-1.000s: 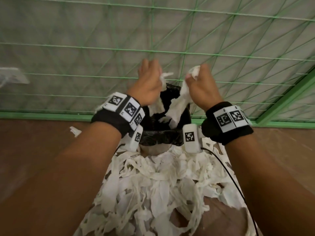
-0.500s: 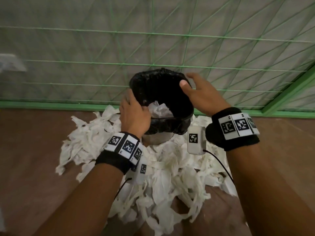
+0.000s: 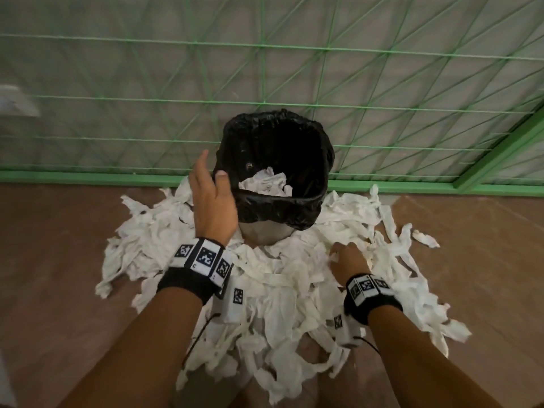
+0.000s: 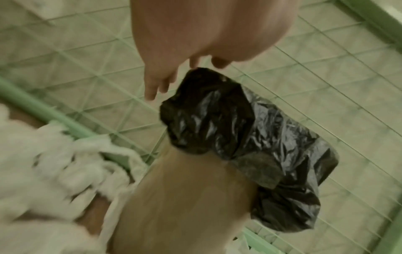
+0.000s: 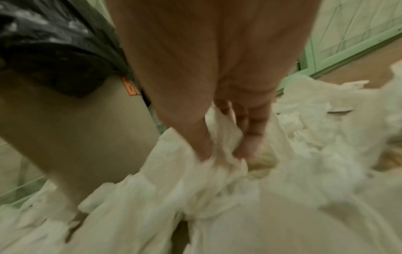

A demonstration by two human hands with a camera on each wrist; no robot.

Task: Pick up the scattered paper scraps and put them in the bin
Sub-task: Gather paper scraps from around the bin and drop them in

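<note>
Paper scraps (image 3: 282,290) look feather-light, soft and tangled, heaped on the floor (image 3: 59,260) around the bin (image 3: 276,201), so grabbing a loose bunch from the top should work. Right hand (image 3: 348,260) is pinching a clump, left hand (image 3: 213,201) hovers empty and relaxed beside the rim. Green mesh wall (image 3: 265,69) sits close behind
</note>
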